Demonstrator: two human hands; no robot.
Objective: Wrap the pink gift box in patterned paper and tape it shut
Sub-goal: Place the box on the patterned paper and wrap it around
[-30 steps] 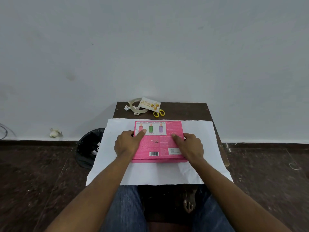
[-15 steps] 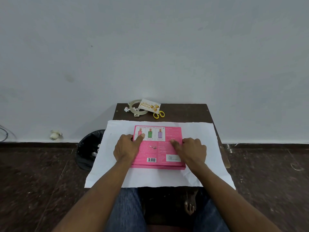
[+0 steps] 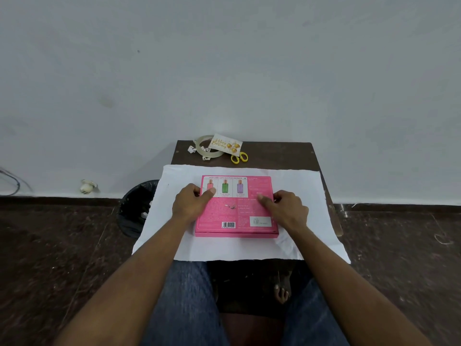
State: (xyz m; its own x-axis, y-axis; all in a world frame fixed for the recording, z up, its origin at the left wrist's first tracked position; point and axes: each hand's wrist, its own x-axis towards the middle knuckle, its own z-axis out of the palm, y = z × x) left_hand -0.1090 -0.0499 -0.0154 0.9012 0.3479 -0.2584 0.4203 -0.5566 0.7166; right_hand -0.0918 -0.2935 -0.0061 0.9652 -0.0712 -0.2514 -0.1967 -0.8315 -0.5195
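Both hands (image 3: pixel 192 204) grip box (image 3: pixel 237 216), nudged fwd

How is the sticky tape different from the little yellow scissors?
The tape roll is a see-through ring; the scissors have solid yellow handles. The tape roll looks bigger than the scissors. The tape roll shows almost whole, while the birthday card hides the scissors' blades. Both lie untouched at the far edge of the table.
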